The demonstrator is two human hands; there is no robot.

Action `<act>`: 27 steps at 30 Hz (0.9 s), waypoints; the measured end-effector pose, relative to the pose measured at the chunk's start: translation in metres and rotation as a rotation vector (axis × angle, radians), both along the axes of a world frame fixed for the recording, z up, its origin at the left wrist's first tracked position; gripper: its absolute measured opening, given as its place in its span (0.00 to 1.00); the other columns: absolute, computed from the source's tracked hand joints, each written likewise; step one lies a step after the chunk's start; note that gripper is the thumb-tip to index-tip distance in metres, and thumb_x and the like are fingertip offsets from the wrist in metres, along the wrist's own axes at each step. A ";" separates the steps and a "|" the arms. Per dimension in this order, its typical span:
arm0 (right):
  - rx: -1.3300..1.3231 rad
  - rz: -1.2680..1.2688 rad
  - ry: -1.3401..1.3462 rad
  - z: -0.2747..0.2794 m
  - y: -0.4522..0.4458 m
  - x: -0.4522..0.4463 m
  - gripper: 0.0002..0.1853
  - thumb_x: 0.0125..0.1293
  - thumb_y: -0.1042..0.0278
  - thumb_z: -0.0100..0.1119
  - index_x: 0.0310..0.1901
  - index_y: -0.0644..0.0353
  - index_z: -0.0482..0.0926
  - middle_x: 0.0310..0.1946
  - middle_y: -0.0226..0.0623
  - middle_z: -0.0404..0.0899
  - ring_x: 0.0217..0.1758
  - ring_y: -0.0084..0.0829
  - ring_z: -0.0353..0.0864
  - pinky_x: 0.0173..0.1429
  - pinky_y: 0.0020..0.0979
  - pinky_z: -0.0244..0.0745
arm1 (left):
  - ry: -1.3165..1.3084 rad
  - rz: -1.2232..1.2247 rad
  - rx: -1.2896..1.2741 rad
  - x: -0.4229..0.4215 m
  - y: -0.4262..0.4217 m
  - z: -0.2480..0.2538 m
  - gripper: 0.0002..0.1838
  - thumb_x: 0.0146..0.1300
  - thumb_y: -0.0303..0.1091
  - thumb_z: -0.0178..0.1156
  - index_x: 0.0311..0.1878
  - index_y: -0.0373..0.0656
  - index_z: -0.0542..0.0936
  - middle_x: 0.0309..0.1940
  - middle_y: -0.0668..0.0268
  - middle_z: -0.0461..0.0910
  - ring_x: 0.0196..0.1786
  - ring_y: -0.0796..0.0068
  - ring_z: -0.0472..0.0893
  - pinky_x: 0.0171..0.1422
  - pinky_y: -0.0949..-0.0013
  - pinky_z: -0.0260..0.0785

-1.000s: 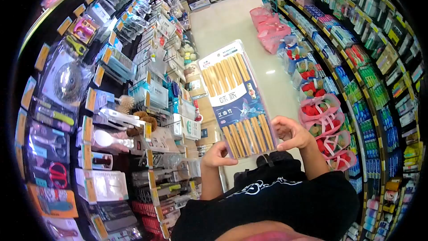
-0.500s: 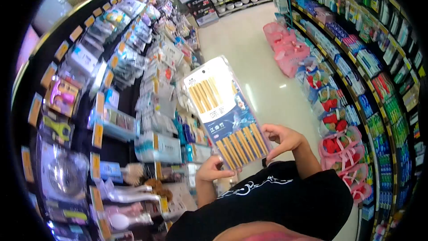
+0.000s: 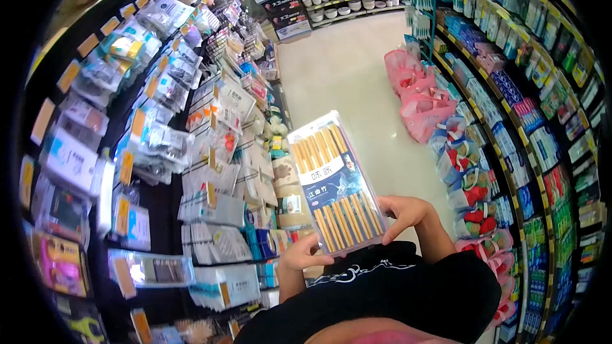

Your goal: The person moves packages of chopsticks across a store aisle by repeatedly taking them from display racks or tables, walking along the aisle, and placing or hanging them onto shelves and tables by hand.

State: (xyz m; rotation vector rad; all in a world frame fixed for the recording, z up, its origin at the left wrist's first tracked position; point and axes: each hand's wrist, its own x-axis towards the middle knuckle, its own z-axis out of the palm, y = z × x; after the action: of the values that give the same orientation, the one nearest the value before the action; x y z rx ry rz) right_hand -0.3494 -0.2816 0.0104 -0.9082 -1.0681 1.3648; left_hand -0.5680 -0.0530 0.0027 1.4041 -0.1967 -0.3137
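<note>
A flat clear pack of bamboo chopsticks (image 3: 341, 185) is held out in front of my chest, leaning slightly to the left. Light-coloured sticks show above and below its blue and white printed band. My left hand (image 3: 302, 256) grips the lower left corner, thumb lying on the front. At the lower right edge, my right hand (image 3: 405, 214) closes on the pack, also with the thumb toward the front. The fingers behind the pack are partly hidden.
To my left, a shelf rack holds hanging packaged goods (image 3: 172, 143). Pink baskets (image 3: 428, 114) and netted items line the right shelf of toothbrushes and boxes. Pale aisle floor (image 3: 338, 70) leads to bowls (image 3: 344, 9) and stacked boxes (image 3: 280, 6) at the far end.
The pack has tipped, so its front looks shorter and its upper end sits lower in view. Both hands keep their hold. The shelves have shifted as my viewpoint moved.
</note>
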 end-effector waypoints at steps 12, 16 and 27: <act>-0.140 -0.369 -0.430 0.028 0.228 0.228 0.38 0.58 0.74 0.68 0.68 0.64 0.59 0.52 0.37 0.76 0.54 0.27 0.76 0.59 0.32 0.71 | -0.261 0.058 0.423 0.278 0.254 0.014 0.18 0.62 0.32 0.66 0.54 0.37 0.77 0.47 0.59 0.82 0.52 0.67 0.80 0.59 0.65 0.69; -0.098 -0.453 -0.327 0.046 0.283 0.293 0.32 0.61 0.79 0.64 0.65 0.66 0.63 0.51 0.36 0.77 0.55 0.28 0.76 0.59 0.31 0.70 | -0.317 -0.052 0.386 0.364 0.322 0.043 0.16 0.62 0.31 0.65 0.51 0.37 0.77 0.44 0.57 0.82 0.50 0.62 0.80 0.56 0.64 0.70; -0.017 -0.273 0.057 -0.015 0.446 0.484 0.26 0.53 0.83 0.70 0.54 0.63 0.72 0.45 0.34 0.81 0.52 0.26 0.77 0.59 0.27 0.65 | -0.187 -0.021 0.769 0.533 0.485 0.035 0.29 0.57 0.43 0.69 0.56 0.36 0.74 0.51 0.45 0.78 0.55 0.45 0.77 0.58 0.58 0.68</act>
State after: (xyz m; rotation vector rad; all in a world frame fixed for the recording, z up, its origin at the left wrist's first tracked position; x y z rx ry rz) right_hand 0.1343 0.1640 -0.0047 -0.9832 -0.8561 1.1668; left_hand -0.0351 0.4319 0.0378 2.1972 -0.2588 -0.2863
